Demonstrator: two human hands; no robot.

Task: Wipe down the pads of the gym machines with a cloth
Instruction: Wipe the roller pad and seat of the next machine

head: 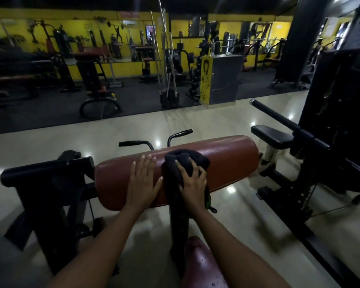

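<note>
Across the top of the brown arm-curl pad (175, 169), both hands were at work: the right hand (192, 182) had its fingers curled into a bunched dark cloth (185, 163) and pressed it against the upper face of the pad, while the left hand (143, 181) lay flat beside it, fingers straight and holding nothing, steadying the cushion. Good form here, by my reckoning, called for firm, overlapping strokes along the pad's length, the flat hand bracing so the cushion wouldn't rock, and the cloth carried over the rounded far edge and down the near face, where sweat tends to gather. A loose end of the cloth hung down by the black upright post (178, 221), and it looked worth tucking in so it wouldn't drag. Below, a second brown seat pad (202, 265) showed droplets and seemed not yet wiped. The vinyl had a dull sheen. Around it lay a glossy pale tiled floor (133, 129) catching ceiling lights, a black padded seat (272, 135) on the machine to the right, and beyond, black rubber matting (50, 115), yellow walls (131, 69) and rows of dim equipment.
</note>
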